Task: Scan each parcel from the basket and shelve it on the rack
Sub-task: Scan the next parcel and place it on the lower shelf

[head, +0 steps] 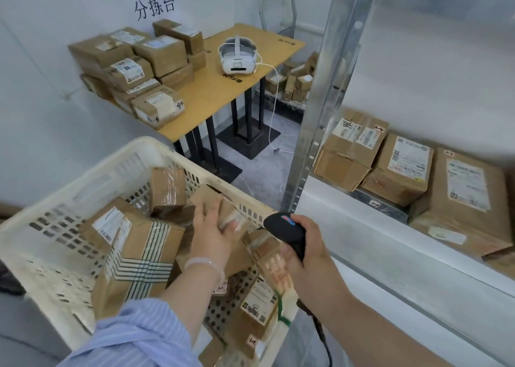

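Note:
A cream plastic basket (pixel 92 177) at lower left holds several brown cardboard parcels. My left hand (pixel 213 224) reaches into it and grips a small taped parcel (pixel 227 212) near the basket's right wall. My right hand (pixel 305 244) holds a black handheld scanner (pixel 284 228) just right of the basket, its head pointing toward the parcels. Its cable trails down below my wrist. The metal rack (pixel 320 121) stands at right. Its shelf carries three labelled parcels (pixel 401 168).
A wooden table (pixel 223 87) behind the basket carries a stack of parcels (pixel 136 68) and a white headset (pixel 238 57) with a cable running to the floor. More boxes (pixel 295 82) sit low behind the table. Grey floor lies between table and rack.

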Demonstrator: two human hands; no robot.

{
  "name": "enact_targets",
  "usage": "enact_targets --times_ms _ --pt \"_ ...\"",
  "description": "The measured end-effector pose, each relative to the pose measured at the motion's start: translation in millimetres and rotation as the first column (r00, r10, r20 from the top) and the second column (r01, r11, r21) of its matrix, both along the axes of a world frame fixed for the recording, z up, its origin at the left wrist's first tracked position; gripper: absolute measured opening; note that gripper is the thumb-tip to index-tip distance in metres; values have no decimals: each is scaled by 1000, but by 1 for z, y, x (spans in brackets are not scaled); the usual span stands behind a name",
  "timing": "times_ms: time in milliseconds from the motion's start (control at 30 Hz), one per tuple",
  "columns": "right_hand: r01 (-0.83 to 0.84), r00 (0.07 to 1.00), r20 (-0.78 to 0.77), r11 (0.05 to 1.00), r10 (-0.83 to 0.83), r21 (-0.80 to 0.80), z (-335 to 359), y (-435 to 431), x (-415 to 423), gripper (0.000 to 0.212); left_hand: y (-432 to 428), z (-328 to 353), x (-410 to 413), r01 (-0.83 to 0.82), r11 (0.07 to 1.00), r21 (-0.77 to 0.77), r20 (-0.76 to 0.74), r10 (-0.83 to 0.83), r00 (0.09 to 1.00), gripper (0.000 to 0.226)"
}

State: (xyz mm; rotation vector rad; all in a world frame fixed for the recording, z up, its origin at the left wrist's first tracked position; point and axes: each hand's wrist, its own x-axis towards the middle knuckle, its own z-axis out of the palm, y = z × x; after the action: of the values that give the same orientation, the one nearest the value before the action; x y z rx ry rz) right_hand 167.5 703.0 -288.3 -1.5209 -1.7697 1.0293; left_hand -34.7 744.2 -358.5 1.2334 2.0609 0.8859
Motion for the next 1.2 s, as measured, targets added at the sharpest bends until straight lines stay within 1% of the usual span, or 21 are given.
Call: enact_targets --times_ms 100,167,300,367,433,533,633,733,767,900,1067,1133,1200 --pt "13 998 -56 1000 -12 20 12 -5 10 45 -39 20 19 34 996 87 -14 -33 999 67" --pt "31 997 -78 998 -27 50 19 -9 19 44 -59 36 38 71 988 138 11 -73 997 69" --pt "76 989 -134 991 -61 114 29 -16 46 51 -77 68 85 119 966 229 166 -160 973 70" --pt "106 983 -158 989 -89 106 33 -21 62 51 -83 77 109 158 952 262 178 -208 962 70" --pt "134 977 -179 986 -115 100 37 -27 78 56 -89 83 130 169 939 299 217 -239 946 68" --pt "178 968 -202 977 -152 115 41 -38 105 63 -94 90 159 149 926 347 312 -264 913 53" --pt "219 963 -188 967 -193 129 42 -49 136 55 -91 95 187 113 942 316 399 -240 885 40" --pt "266 953 -180 957 -242 117 42 -58 165 50 -85 96 214 127 953 276 430 -241 870 28" --pt "278 950 -177 954 -256 114 43 -61 175 50 -84 96 221 161 952 260 428 -263 865 32" --pt "315 941 -174 940 -291 132 43 -66 210 48 -82 95 243 356 908 222 389 -418 821 65" --pt "338 936 -153 931 -317 139 48 -74 246 50 -80 101 272 495 849 185 306 -528 792 75" --pt "345 933 -153 929 -324 131 49 -77 256 50 -78 103 281 531 831 167 293 -556 778 82" --pt "355 929 -159 927 -335 120 50 -79 265 50 -76 104 288 555 810 189 295 -586 755 88"
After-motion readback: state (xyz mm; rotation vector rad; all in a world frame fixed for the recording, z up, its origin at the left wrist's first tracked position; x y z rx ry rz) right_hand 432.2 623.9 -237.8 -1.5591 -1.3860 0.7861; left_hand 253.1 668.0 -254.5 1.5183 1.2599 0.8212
